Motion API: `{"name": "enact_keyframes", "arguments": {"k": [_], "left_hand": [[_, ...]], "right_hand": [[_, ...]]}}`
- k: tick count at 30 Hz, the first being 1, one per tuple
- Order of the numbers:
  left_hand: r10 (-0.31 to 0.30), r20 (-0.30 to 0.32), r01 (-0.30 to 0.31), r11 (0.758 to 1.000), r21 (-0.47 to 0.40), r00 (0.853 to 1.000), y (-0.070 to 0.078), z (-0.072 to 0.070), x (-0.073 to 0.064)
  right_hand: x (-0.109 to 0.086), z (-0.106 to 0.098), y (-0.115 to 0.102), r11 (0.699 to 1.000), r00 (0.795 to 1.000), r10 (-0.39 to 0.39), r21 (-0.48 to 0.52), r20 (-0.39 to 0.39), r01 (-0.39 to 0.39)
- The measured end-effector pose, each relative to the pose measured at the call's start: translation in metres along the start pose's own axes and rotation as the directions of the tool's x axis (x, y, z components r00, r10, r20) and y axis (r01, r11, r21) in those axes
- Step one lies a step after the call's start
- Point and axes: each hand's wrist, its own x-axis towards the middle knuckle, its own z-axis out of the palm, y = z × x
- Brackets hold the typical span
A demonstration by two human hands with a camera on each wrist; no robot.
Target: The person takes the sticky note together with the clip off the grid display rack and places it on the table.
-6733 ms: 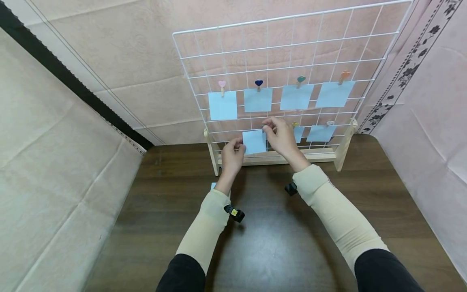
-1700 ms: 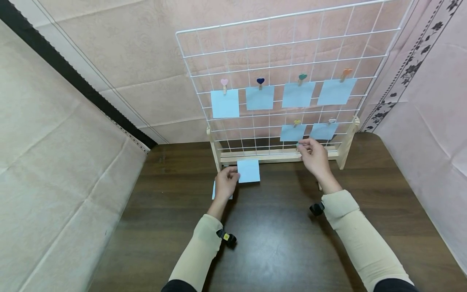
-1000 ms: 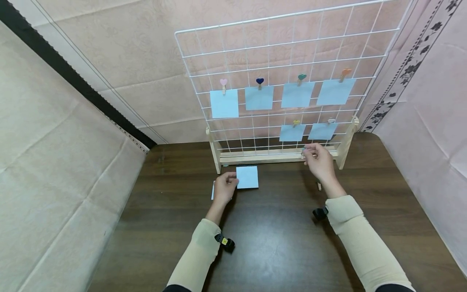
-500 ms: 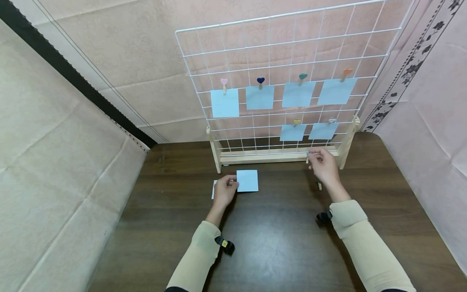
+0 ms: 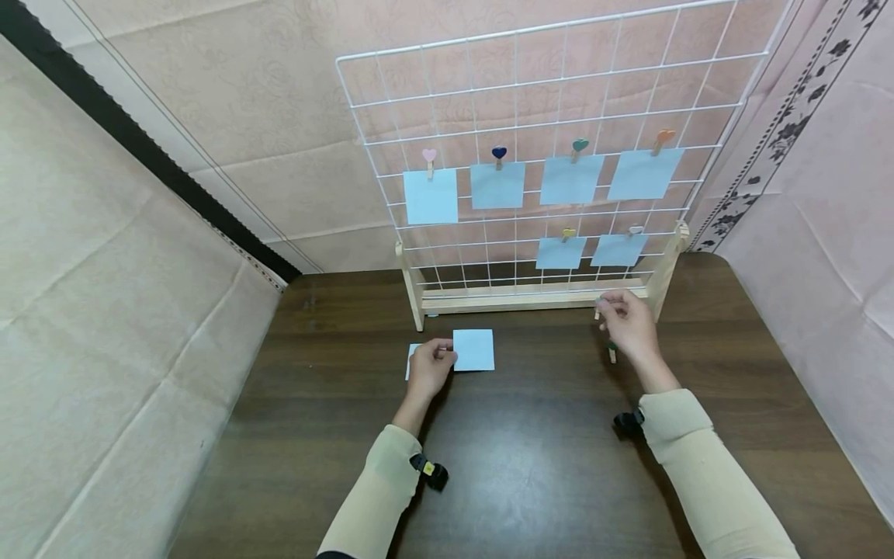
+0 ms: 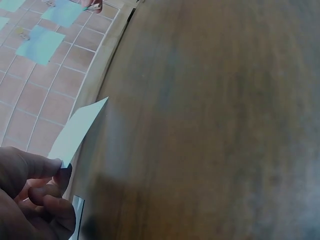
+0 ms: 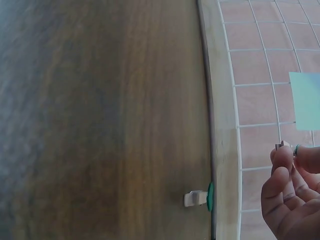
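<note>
My left hand (image 5: 429,365) pinches a square light-blue paper note (image 5: 473,349) by its left edge, holding it in front of the rack. In the left wrist view that note (image 6: 77,132) slants up from thumb and fingertips. Toward the right end of the rack, my right hand (image 5: 628,322) pinches a small wooden clothespin (image 5: 597,313), mostly covered by the fingers in the right wrist view. Below that hand a second clothespin (image 5: 612,353) with a green top lies on the table. Another blue note (image 5: 410,361) lies on the table, partly hidden by my left hand.
A white wire grid (image 5: 517,81) stands upright in a pale wooden base (image 5: 517,300) at the table's back. Several blue notes hang on it in two rows under heart-topped clothespins, such as this dark blue one (image 5: 499,153). Cloth walls (image 5: 126,326) enclose the dark wooden table (image 5: 335,435).
Compared with several seconds ago, my left hand has lowered the note from the grid toward the table. My right hand has moved right and down with the clothespin, uncovering the lower row's notes.
</note>
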Motion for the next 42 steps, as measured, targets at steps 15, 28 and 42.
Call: {"name": "enact_keyframes", "arguments": {"k": [15, 28, 42], "left_hand": [[0.019, 0.017, -0.020, 0.998, 0.053, 1.000, -0.003, 0.000, -0.004], [-0.002, 0.033, 0.000, 0.997, 0.072, 0.999, -0.001, -0.003, -0.009], [0.062, 0.043, -0.068, 0.985, 0.159, 0.997, -0.002, 0.000, -0.008]], "right_hand": [[-0.008, -0.014, 0.012, 0.994, 0.995, 0.104, -0.043, 0.008, -0.103], [-0.016, -0.028, 0.023, 0.990, 0.995, 0.096, -0.105, 0.005, -0.095], [-0.021, -0.038, 0.032, 0.978, 0.985, 0.162, -0.145, 0.060, -0.152]]}}
